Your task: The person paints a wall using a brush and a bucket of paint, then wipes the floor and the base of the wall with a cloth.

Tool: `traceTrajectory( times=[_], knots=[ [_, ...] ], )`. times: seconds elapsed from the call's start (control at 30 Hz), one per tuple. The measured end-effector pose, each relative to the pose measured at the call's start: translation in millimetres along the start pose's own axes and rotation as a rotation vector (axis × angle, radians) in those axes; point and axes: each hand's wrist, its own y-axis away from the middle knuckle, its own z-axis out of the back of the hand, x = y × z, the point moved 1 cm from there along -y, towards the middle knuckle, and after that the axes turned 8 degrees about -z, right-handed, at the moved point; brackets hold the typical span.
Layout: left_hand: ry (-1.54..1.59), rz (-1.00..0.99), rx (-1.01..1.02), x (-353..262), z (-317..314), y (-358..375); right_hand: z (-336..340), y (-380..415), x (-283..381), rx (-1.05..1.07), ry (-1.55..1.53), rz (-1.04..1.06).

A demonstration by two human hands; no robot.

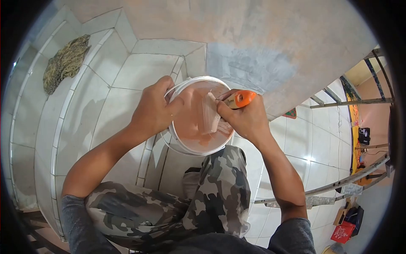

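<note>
My left hand (157, 106) grips the left rim of a white bucket (204, 78), thumb over the edge on the inner side. Inside is pinkish-orange paint (189, 116), with streaks of it on the inner wall. In my right hand (248, 116) is a wide paintbrush (243, 100) with an orange-tipped handle. Its paint-coated bristles lie over the paint, within the bucket's mouth. The fingers of that hand wrap the handle near the right rim. The bucket's wire handle hangs down along its lower left side.
White tiled steps (84, 106) rise on the left, with a crumpled patterned cloth (65, 64) on one. Ahead stands a wall (262, 25) with a grey-blue patch. A metal ladder (355, 102) and a red bag (343, 232) are on the right. My camouflage-clad knees are below the bucket.
</note>
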Motion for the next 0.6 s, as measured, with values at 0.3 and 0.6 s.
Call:
traceTrajectory(
  times=[0.3, 0.6],
  knots=[
    [0.041, -0.035, -0.03, 0.5, 6.6, -0.4, -29.9, -19.5, 0.3, -0.041, 0.095, -0.018],
    [0.125, -0.031, -0.001, -2.8, 7.6, 0.2, -50.5, -32.7, 25.2, -0.01, 0.337, -0.049]
  ],
)
